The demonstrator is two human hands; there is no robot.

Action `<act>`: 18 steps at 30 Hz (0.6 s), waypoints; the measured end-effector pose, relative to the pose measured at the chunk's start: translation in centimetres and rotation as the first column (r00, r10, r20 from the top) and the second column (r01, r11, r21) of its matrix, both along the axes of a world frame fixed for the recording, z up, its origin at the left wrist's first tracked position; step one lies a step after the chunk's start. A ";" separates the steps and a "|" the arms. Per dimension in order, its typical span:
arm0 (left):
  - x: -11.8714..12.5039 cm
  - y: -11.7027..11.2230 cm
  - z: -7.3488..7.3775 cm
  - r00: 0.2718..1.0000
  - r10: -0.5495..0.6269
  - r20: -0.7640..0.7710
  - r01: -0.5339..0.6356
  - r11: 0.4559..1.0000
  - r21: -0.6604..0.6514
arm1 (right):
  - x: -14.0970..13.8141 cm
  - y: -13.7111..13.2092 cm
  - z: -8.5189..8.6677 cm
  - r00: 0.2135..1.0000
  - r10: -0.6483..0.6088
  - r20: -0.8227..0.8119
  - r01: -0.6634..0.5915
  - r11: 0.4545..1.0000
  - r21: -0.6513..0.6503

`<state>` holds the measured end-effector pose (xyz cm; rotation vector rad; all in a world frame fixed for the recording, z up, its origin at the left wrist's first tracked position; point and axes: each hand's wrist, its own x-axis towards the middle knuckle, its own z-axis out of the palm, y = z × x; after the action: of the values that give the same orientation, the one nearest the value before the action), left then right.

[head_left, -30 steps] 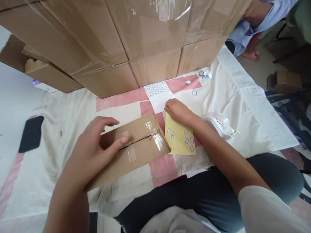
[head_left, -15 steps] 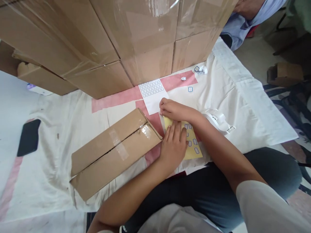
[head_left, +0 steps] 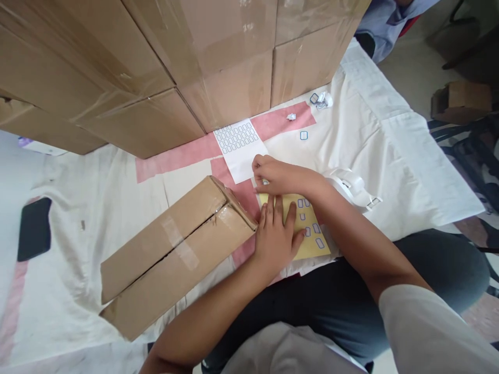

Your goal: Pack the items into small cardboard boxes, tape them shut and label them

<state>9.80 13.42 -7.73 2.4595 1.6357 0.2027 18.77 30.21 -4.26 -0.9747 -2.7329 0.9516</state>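
Note:
My left hand [head_left: 275, 236] lies flat with fingers spread on a yellow sheet [head_left: 311, 250] that bears several small blue-outlined rounded labels. My right hand [head_left: 268, 174] is closed in a pinch just above my left fingertips, over the sheet's far edge. Whatever its fingers hold is hidden. Beyond it lies a white sheet [head_left: 244, 163] printed with rows of small outlined labels. A white roll of label tape [head_left: 349, 187] rests behind my right forearm. To the left of my left hand sits a long cardboard box [head_left: 171, 259], closed with clear tape.
Large taped cartons [head_left: 230, 93] wall off the far side of the cloth-covered surface [head_left: 374, 140]. A dark phone [head_left: 35, 228] lies at far left. Scraps [head_left: 322, 100] and one loose label [head_left: 303, 135] are at back right. Another person's clothing [head_left: 378, 36] shows beyond.
My left hand's thumb and fingers have spread wider on the yellow sheet. My right hand stays pinched near the sheet's far edge. The view has shifted slightly.

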 end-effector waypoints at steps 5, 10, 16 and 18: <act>0.0 -0.1 0.2 1.000 0.003 -0.006 -0.004 0.999 -0.045 | -0.5 -0.9 0.3 0.996 -0.002 0.094 -0.007 0.995 0.100; 0.0 -0.1 0.3 1.000 0.006 0.007 -0.006 1.000 -0.017 | -0.1 -0.2 -0.2 0.998 0.027 0.054 -0.030 0.999 0.045; -0.1 -0.1 0.2 1.000 0.001 0.015 -0.001 1.000 -0.018 | 0.4 0.6 -1.4 0.999 0.027 -0.016 -0.027 1.000 0.005; -0.1 -0.1 0.2 1.000 0.000 0.016 0.000 1.000 -0.015 | 0.4 0.6 -1.4 1.000 0.023 -0.017 -0.023 1.000 -0.005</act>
<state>9.73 13.28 -7.55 2.4404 1.6248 0.2091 19.15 30.77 -5.66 -0.9338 -2.7343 0.9661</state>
